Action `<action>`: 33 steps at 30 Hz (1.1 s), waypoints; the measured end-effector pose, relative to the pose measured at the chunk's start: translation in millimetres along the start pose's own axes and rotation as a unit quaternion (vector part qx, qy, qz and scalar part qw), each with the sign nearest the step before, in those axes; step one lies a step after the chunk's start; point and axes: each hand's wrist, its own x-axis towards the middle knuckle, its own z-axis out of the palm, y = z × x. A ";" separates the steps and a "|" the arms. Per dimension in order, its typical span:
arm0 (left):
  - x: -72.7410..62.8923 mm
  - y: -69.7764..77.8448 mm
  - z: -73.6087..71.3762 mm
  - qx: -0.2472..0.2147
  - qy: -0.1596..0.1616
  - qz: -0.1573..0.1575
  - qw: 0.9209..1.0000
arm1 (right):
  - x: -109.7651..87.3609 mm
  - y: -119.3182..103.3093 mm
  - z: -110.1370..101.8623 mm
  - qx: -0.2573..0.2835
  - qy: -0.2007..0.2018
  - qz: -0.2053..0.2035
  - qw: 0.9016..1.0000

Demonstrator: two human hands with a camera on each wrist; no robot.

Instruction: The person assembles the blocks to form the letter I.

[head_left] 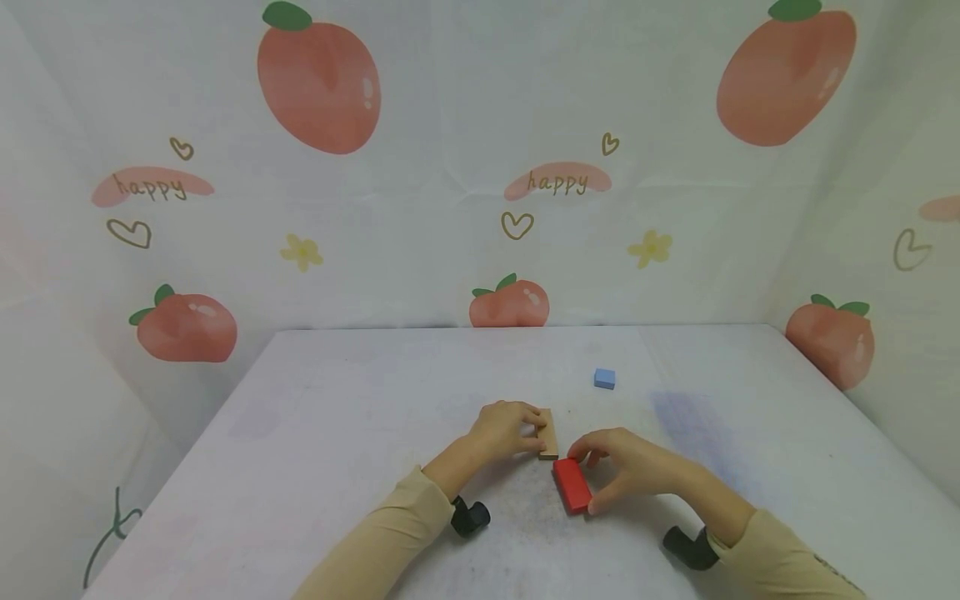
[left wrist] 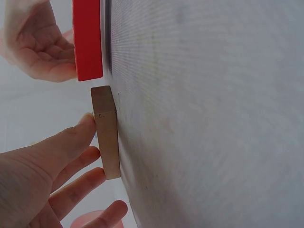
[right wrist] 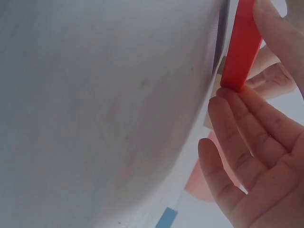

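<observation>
A plain wooden block (head_left: 548, 435) lies on the table with its long side pointing away from me. My left hand (head_left: 507, 430) is at its left side, thumb and fingertips on the block, as the left wrist view shows from close by. Just nearer and to the right is a red block (head_left: 572, 486). My right hand (head_left: 628, 465) holds that block between thumb and fingertips at its two ends. A narrow shadowed gap shows under the red block (right wrist: 241, 50) in the right wrist view. The two blocks stand close, end toward end, slightly apart.
A small blue block (head_left: 604, 378) lies farther back on the white table (head_left: 360, 392), right of the middle. A cloth backdrop (head_left: 442, 100) printed with fruit rises along the back and sides. Black wrist-camera mounts (head_left: 470, 517) sit below both wrists.
</observation>
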 end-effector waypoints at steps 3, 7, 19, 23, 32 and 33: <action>0.1 -0.1 0.1 0.003 0.001 0.001 1.000 | 0.6 -1.2 0.3 0.000 -0.001 0.004 1.000; 0.7 0.0 0.6 -0.001 0.001 0.000 1.000 | 1.4 -2.1 1.0 -0.003 0.001 0.007 1.000; 1.3 -0.3 1.0 0.002 0.006 0.000 1.000 | 5.6 -4.1 4.2 -0.010 0.006 0.009 1.000; 1.2 -0.3 0.7 0.004 0.008 0.001 1.000 | 7.1 -5.5 4.8 -0.009 0.005 0.009 1.000; 1.8 -0.1 1.1 -0.004 0.003 -0.005 1.000 | 10.2 -8.8 6.1 -0.015 0.006 0.006 1.000; 1.9 -0.1 1.1 -0.004 0.002 -0.007 1.000 | 10.3 -9.1 6.4 -0.016 0.007 0.005 1.000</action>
